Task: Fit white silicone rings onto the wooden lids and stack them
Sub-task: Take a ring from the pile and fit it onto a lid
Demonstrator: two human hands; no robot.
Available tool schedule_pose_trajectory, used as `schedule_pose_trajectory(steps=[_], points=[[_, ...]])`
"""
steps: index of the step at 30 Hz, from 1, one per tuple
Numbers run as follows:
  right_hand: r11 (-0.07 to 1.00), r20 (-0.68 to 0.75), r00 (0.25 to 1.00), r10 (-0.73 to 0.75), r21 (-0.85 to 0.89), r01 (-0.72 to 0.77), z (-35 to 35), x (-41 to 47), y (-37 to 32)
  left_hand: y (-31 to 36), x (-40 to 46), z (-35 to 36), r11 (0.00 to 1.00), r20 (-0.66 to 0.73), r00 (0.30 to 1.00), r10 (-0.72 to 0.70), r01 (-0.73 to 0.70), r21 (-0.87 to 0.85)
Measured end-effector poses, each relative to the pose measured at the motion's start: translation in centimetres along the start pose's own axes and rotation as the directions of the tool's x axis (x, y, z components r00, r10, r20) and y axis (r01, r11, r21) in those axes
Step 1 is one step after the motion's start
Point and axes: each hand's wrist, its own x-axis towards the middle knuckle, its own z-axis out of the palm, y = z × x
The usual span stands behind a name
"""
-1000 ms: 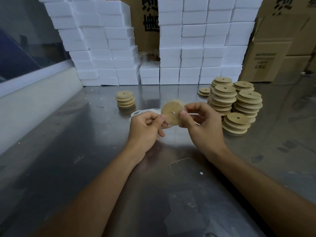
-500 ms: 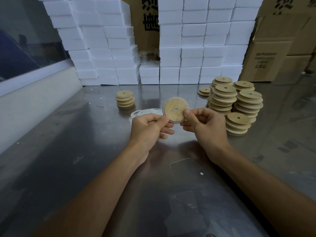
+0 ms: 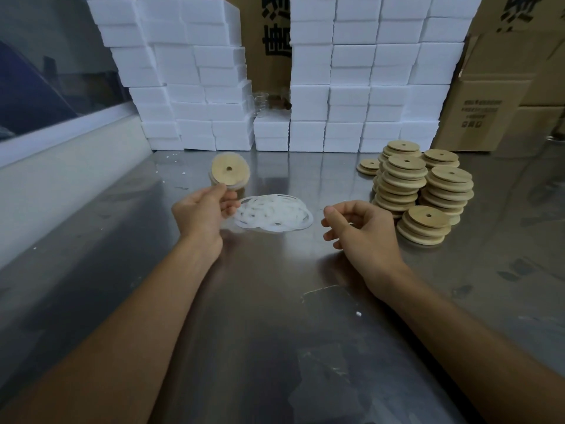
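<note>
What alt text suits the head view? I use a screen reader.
The left hand holds a ringed wooden lid above the metal table, while the right hand hangs empty and loosely curled. White rings lie between them; lid stacks stand to the right.

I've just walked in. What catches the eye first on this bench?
The left hand holds one wooden lid up over the steel table, a heap of white rings beside it. Right of the empty right hand stand lid stacks; white boxes wall the back.
</note>
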Motion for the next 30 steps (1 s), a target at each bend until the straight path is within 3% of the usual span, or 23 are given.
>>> schedule_pose_trajectory(steps=[7,18,30], points=[[1.0,0.022,1.0,-0.006,-0.024,0.006,0.2,0.1,0.2,0.0,4.5,0.8,0.998,-0.022,1.0,-0.017,0.018,0.052],[1.0,0.05,0.999,-0.013,-0.014,0.014,0.3,0.4,0.4,0.2,9.5,1.5,0.986,0.057,0.985,-0.162,0.163,-0.024],[1.0,0.057,0.998,-0.019,-0.02,0.02,0.3,0.3,0.3,-0.3,9.4,1.4,0.996,-0.012,0.996,-0.086,0.086,-0.011]])
